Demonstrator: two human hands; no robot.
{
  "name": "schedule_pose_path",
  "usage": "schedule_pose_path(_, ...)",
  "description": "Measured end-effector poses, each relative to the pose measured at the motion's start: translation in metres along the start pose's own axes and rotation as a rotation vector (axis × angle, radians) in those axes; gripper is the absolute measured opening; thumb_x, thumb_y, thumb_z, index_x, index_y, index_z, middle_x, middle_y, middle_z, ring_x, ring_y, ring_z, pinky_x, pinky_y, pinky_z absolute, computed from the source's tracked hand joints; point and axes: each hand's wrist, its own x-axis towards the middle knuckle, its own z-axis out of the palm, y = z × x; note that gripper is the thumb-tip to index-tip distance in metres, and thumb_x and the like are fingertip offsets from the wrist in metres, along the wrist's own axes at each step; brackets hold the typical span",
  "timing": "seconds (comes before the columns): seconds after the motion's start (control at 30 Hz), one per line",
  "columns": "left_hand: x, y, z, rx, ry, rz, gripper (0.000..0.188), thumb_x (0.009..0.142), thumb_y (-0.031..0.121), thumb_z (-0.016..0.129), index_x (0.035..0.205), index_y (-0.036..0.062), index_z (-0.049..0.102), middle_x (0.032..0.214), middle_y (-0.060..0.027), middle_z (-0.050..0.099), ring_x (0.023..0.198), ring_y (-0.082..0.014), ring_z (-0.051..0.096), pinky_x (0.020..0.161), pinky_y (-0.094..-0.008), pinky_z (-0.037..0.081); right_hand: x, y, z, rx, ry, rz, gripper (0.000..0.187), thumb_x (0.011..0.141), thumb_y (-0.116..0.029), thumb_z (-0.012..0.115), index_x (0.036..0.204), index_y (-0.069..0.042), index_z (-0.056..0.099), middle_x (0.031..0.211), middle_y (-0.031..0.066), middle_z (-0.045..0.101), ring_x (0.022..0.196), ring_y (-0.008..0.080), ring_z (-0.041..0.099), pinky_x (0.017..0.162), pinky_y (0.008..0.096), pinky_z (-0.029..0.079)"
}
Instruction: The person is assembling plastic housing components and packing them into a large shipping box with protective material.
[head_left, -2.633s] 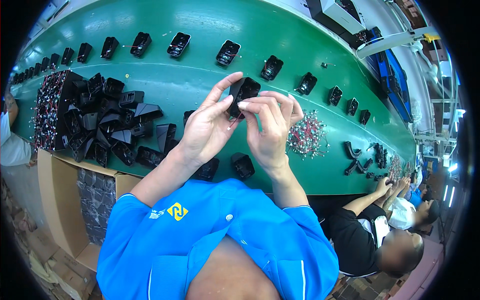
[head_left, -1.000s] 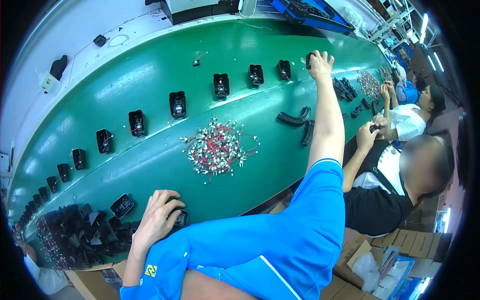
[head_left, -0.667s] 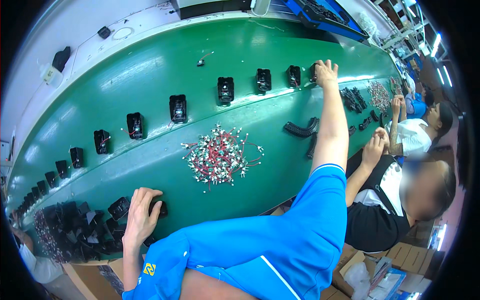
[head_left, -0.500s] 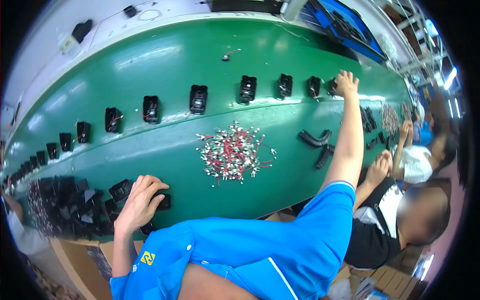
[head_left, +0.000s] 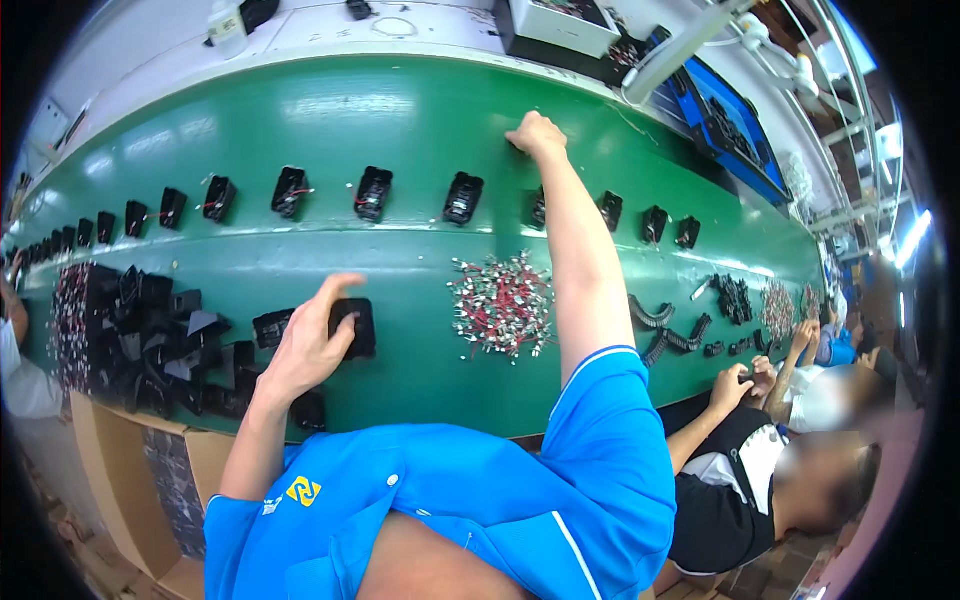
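My right hand [head_left: 538,133] reaches over the far part of the green table [head_left: 430,110], its fingers curled down. Whatever lies in or under those fingers is hidden. Nearest below that arm stands a black housing [head_left: 539,208], partly covered by the forearm. At the near left, my left hand [head_left: 318,340] has its index finger and thumb spread around a black box [head_left: 362,330]; the thumb overlaps it. Another black box [head_left: 270,328] lies just left of that hand. Between my arms sits a heap of small white connectors with red wires [head_left: 503,305].
A long row of black housings [head_left: 464,198] crosses the table. Black parts [head_left: 150,340] are piled at the left, above cardboard boxes [head_left: 120,490]. Ribbed black pieces [head_left: 685,335] lie at the right. Co-workers [head_left: 740,480] sit along the right side. A blue tray [head_left: 735,130] stands behind.
My right hand has left the housing at the row's right end and moved left and farther back, where a small wired piece lay. The left hand stays by its box. The view has shifted.
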Motion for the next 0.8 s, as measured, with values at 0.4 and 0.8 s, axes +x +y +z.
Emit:
schedule_pose_path(0.4,-0.008,-0.045,-0.019,-1.714,0.072,-0.228,0.041,0.1,0.008,0.05,0.141,0.0062,0.051,0.109,-0.0157,0.065,0.082,-0.0213,0.065,0.071,-0.0281,0.055,-0.129,-0.073,-0.033,1.255,0.011,-0.3,0.016,0.086,-0.011,0.077,0.095,0.001,0.07,0.093,0.0132,0.072,0.077,0.0162,0.069,0.069,0.0272,0.058)
schedule_pose_path(0.8,-0.012,-0.034,-0.034,-1.713,0.076,-0.067,0.047,0.107,0.019,0.038,0.153,0.0147,0.032,0.126,-0.0149,0.053,0.105,-0.0188,0.059,0.088,-0.0314,0.053,-0.371,-0.181,-0.015,1.024,0.374,-0.852,0.025,0.074,0.006,0.075,0.094,-0.009,0.071,0.109,0.0052,0.072,0.098,0.0199,0.065,0.084,0.0306,0.052)
